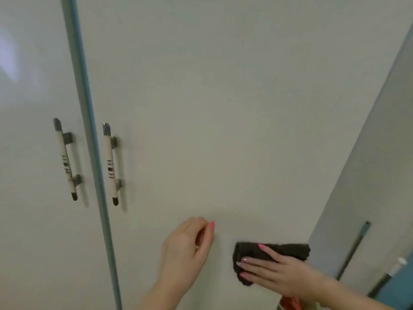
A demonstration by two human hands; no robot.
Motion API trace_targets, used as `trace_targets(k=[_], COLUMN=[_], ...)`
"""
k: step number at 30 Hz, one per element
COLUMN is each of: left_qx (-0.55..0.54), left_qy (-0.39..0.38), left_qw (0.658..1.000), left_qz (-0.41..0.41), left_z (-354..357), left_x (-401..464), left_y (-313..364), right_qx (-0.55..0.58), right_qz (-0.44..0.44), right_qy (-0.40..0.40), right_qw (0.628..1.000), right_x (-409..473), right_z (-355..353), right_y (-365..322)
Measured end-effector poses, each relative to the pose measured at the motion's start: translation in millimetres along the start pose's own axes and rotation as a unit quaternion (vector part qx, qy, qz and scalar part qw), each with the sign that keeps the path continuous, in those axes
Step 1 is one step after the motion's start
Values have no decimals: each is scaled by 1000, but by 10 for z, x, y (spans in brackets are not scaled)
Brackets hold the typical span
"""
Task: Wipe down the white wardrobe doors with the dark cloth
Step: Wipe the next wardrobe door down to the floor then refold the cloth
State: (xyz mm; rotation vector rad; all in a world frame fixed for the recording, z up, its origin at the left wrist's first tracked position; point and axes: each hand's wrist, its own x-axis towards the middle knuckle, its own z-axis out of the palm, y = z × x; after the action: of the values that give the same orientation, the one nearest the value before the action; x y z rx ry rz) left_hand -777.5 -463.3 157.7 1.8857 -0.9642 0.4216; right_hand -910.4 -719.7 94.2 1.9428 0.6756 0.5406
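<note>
My right hand (277, 270) lay flat on the dark cloth (271, 256), fingers straight and spread, pointing left and pressing the cloth against the white wardrobe door (223, 108). The wrist and forearm came in from the lower right corner. The cloth was bunched into a rough band under my fingers, its right end reaching the door's right edge, its left end hanging a little past my fingertips.

My left hand (190, 242) was just left of the cloth, not touching it, with a strip of bare door between the two hands. Its fingers were loosely curled and held nothing; the thumb pointed up, and I could not tell whether the knuckles touched the door. The forearm rose from the bottom edge.

Up and to the left of my left hand, two bar handles (110, 164) flanked the grey-blue strip (89, 130) between this door and the next door (29, 153). Each handle bore dark marks at its middle, too blurred to read.

To the right of my right hand, a thin pole (353, 249) leaned past the wardrobe's edge.
</note>
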Motion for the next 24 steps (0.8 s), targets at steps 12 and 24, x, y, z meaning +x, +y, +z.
trace_targets(k=[12,24], left_qx=[-88,-149], left_qy=[-123,-153], left_qw=[988,977], left_qz=[-29,24], left_z=[-873,-2652], left_x=[70,-48], left_y=[53,-875], right_qx=[56,125], right_qz=[275,428], right_qy=[153,191], right_qw=[947,874], right_x=[1338,3375], right_z=[-1047,-1854], right_y=[495,-263])
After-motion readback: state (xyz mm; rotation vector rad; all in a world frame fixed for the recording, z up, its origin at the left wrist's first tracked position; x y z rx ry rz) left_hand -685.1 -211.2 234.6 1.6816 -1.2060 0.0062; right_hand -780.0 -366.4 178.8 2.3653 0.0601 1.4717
